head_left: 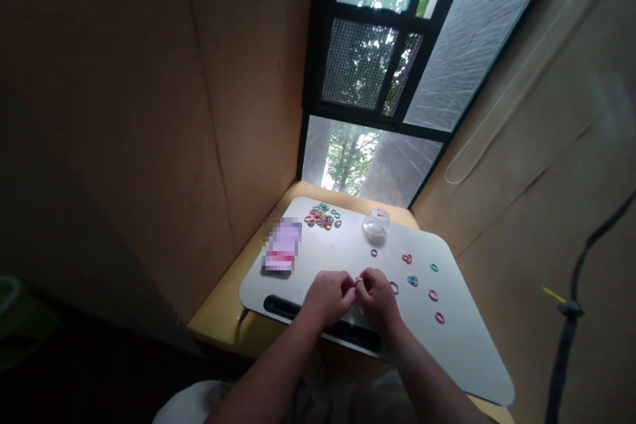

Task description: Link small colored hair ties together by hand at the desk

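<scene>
My left hand (328, 297) and my right hand (378, 298) meet over the front of a white lap table (342, 248), fingertips pinched together. Between them shows a small yellow hair tie (359, 279), partly hidden by the fingers. Just beyond my right hand a purple hair tie (394, 288) lies on the white top, and a darker purple one (374, 253) is farther back. To the right are a blue bunch (412, 281), a red bunch (407, 258), a green tie (434, 267) and two pink-red ties (433, 295). A mixed-colour pile of hair ties (322, 216) sits at the back left.
A clear plastic jar (375, 226) stands at the back of the table. A phone (282, 246), its screen blurred, lies at the left. A dark slot (281, 307) runs along the front edge. Wooden walls and a window (358, 152) enclose the corner.
</scene>
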Tool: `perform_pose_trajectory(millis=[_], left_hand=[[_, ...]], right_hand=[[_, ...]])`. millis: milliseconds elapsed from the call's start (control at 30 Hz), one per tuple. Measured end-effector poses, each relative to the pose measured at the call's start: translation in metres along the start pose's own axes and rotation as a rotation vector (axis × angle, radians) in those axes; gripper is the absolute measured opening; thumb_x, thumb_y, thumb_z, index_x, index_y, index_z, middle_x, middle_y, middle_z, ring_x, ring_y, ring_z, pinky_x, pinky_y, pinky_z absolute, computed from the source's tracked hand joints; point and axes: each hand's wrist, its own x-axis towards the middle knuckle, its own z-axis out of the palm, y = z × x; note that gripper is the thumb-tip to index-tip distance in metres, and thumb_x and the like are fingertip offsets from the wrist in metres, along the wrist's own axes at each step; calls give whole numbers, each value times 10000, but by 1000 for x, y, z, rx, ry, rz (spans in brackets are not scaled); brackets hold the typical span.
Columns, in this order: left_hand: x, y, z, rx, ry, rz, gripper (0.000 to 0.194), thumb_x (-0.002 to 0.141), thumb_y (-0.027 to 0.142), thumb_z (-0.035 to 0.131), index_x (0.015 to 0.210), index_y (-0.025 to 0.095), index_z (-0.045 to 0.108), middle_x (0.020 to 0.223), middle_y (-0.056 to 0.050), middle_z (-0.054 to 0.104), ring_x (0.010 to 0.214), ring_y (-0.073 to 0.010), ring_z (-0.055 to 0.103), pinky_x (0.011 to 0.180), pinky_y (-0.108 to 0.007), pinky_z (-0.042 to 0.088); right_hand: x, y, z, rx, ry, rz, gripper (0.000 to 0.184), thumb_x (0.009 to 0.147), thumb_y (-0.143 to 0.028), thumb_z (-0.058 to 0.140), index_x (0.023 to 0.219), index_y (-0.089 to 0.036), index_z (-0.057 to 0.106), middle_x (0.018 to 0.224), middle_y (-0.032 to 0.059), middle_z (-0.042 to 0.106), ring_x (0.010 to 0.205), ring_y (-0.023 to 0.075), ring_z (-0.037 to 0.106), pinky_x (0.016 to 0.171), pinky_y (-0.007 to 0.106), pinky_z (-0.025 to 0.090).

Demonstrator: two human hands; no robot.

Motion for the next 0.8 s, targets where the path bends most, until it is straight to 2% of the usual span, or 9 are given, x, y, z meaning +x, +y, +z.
perform_pose_trajectory(millis=[400, 800], left_hand=[[3, -1, -2, 35, -34, -20, 187, 820, 328, 553, 804, 210, 697, 732, -30, 702, 682, -177, 610, 665, -282, 392], [2, 2, 0, 34, -20, -4, 183, 832, 308, 544, 785, 208, 691, 714, -12, 697, 656, -153, 603, 639, -265, 382]], right_hand=[[1, 1, 1, -3, -21, 29, 145, 806, -243, 502, 668, -202, 491, 677, 9, 525, 682, 169, 471, 633, 290, 349], [2, 6, 2, 21, -8, -14, 135, 797, -220, 508, 666, -200, 481, 678, 10, 520, 694, 168, 465, 645, 281, 338]])
